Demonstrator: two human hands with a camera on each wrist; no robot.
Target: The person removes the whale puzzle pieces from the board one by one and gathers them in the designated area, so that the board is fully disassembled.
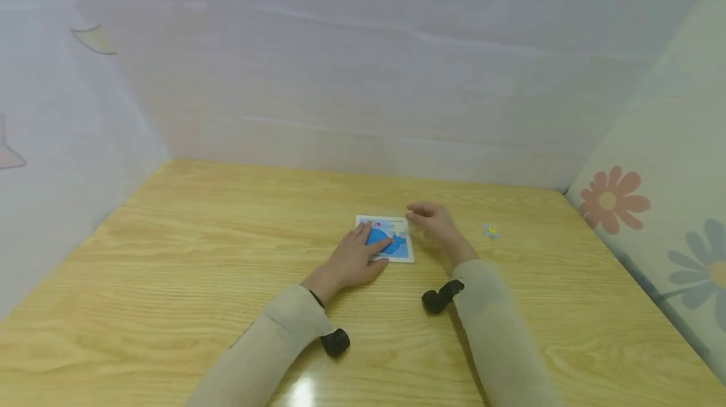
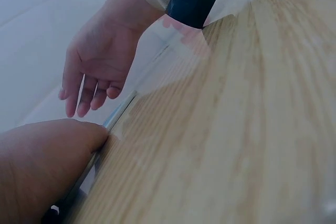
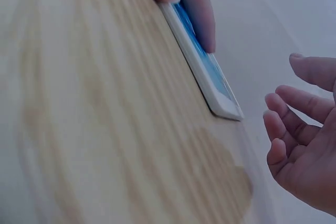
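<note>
A thin square picture puzzle board point(image 1: 403, 251) with a white border and a blue whale lies flat on the table. My left hand point(image 1: 350, 260) rests on its left part with fingers spread, covering some of the picture. Just off the board's upper right corner, my right hand point(image 1: 435, 223) hovers with fingers loosely bent. The right wrist view shows that hand's thumb apart from the fingers and nothing between them. Farther right on the table lies a small light-blue puzzle piece point(image 1: 491, 231) with a yellow figure on it.
The wood-grain table point(image 1: 170, 281) meets a pale cloth wall point(image 1: 363, 79) at the back. More cloth hangs at both sides, the right one printed with a red flower point(image 1: 615, 200) and a blue flower. Each wrist wears a black camera.
</note>
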